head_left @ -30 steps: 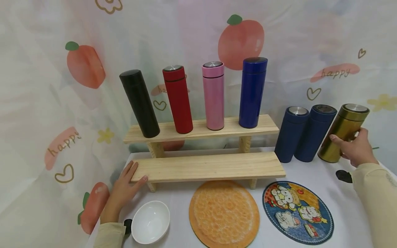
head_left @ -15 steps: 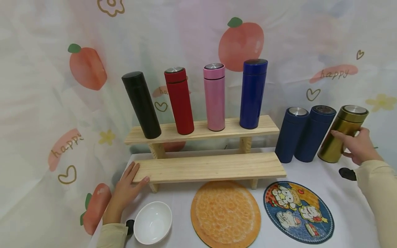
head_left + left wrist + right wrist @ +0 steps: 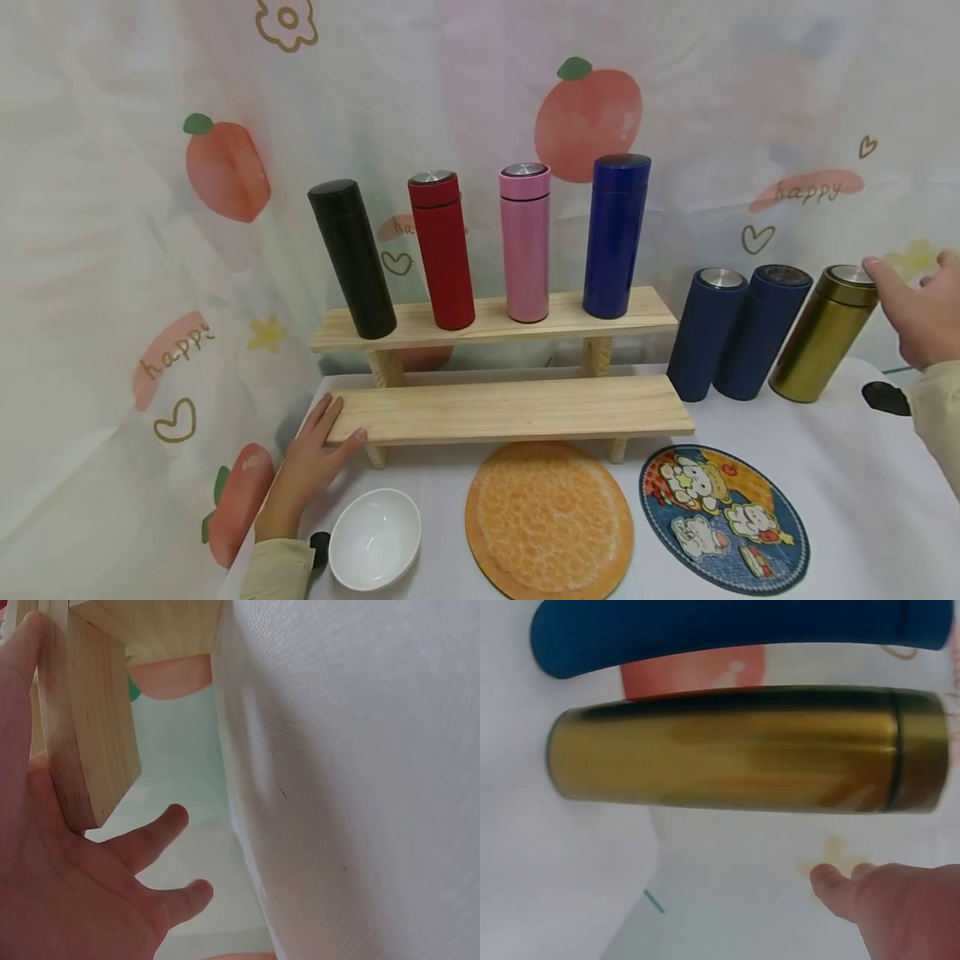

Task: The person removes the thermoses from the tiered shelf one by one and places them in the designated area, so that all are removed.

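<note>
Now my right hand (image 3: pixel 924 317) is hovering just beside the lid of the gold bottle (image 3: pixel 822 337), with the thumb pointing at it. In the head view, the bottle is standing at about seven o'clock from my thumb tip. In the right wrist view, it is lying at about eleven o'clock from my fingertips, and a strip of backdrop (image 3: pixel 735 847) is showing between us, so we are apart. These fingers are hanging loose, with the thumb apart from them; how much they are bending, I cannot tell well, because the head view is cutting them at three o'clock. At nine o'clock from the gold bottle, a navy bottle (image 3: pixel 762 333) is standing.

My left hand (image 3: pixel 307 458) is resting on the nine o'clock end of the lower shelf (image 3: pixel 510 408), its fingers lying spread. A white bowl (image 3: pixel 375 542) is sitting between four and five o'clock from it.

In the left wrist view, the board is hiding part of these fingers. In the right wrist view, only two tips and some hand are showing, toward four o'clock, and the gold bottle's lid is looking blurred.
</note>
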Action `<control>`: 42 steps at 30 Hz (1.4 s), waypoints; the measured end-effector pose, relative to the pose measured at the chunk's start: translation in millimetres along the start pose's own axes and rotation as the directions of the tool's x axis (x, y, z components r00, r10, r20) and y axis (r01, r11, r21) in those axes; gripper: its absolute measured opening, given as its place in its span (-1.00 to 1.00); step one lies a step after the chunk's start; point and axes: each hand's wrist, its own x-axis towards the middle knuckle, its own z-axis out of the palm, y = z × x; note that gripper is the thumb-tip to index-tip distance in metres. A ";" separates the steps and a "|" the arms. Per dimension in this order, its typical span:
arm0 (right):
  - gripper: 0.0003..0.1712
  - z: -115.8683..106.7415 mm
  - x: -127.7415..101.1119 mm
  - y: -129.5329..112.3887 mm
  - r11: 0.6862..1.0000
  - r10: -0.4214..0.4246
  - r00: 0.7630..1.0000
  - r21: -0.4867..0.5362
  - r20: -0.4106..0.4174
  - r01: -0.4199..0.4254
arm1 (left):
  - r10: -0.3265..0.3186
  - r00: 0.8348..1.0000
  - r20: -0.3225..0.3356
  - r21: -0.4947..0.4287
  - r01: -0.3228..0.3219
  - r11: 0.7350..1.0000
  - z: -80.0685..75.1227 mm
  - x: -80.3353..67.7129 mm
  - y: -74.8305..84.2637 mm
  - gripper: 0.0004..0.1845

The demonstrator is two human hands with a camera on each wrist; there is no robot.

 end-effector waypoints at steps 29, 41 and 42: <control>-0.09 69.6 -49.6 -121.8 0.874 -0.446 0.842 0.350 0.303 0.337 | -0.018 1.000 0.005 -0.007 0.018 1.000 1.1 1.1 -2.0 -0.05; 0.04 123.6 -85.7 -155.0 0.865 -0.490 0.755 0.347 0.436 0.362 | -0.014 1.000 -0.002 -0.016 0.014 1.000 1.2 0.5 -2.0 -0.07; 0.05 128.4 -87.9 -156.8 0.867 -0.487 0.752 0.354 0.444 0.352 | -0.015 1.000 -0.001 -0.018 0.015 1.000 1.2 0.2 -1.7 -0.07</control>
